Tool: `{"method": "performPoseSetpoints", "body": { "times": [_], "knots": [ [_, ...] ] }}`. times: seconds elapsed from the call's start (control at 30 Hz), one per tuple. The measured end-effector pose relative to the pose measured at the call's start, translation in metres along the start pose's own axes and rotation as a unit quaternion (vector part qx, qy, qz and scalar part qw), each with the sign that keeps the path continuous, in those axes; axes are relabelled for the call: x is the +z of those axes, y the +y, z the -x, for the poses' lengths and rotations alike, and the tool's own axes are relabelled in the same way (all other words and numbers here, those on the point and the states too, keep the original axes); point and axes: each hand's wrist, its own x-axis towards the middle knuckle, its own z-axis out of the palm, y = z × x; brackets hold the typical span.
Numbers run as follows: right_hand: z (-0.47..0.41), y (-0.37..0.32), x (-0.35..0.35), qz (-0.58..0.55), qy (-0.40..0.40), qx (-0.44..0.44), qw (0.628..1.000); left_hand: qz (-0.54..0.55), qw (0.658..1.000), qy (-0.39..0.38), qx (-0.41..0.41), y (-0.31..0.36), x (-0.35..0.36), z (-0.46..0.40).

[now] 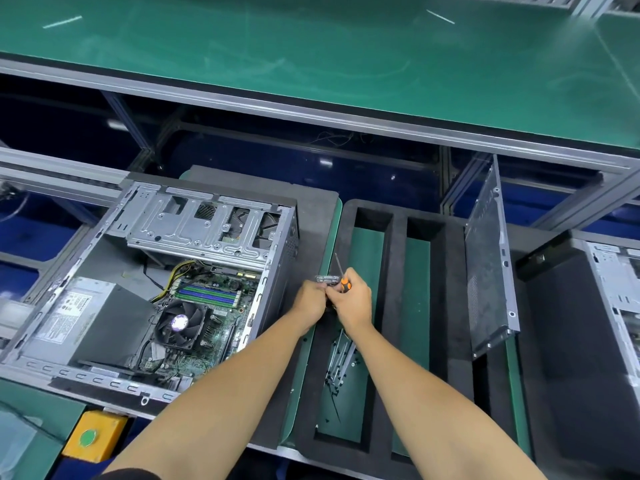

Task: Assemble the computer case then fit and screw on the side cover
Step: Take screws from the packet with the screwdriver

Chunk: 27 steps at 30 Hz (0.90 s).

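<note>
While foam tray [398, 271] holds brackets [341, 362], case [104, 271] open.

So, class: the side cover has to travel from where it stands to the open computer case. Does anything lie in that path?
Yes. The side cover stands upright in the black foam rack, right of the open computer case. Between them are the left hand and right hand, holding a screwdriver, plus the rack's foam dividers.

Open computer case [145, 289] top unobstructed, drive cage [204, 223] crowding its far end, side cover [490, 268] (upright) walling the foam tray [394, 265]
</note>
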Motion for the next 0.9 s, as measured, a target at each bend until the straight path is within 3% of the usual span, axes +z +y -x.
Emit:
{"method": "performPoseSetpoints", "body": {
  "times": [0.77, 0.9],
  "knots": [
    [-0.007, 0.003, -0.011, -0.029, -0.045, -0.005, 0.999, 0.015, 1.000, -0.010, -0.024, 0.000, -0.001, -0.004],
    [-0.009, 0.005, -0.010, -0.009, -0.049, -0.002, 0.999, 0.044, 0.998, 0.024, -0.041, -0.001, -0.002, -0.006]
  ]
}}
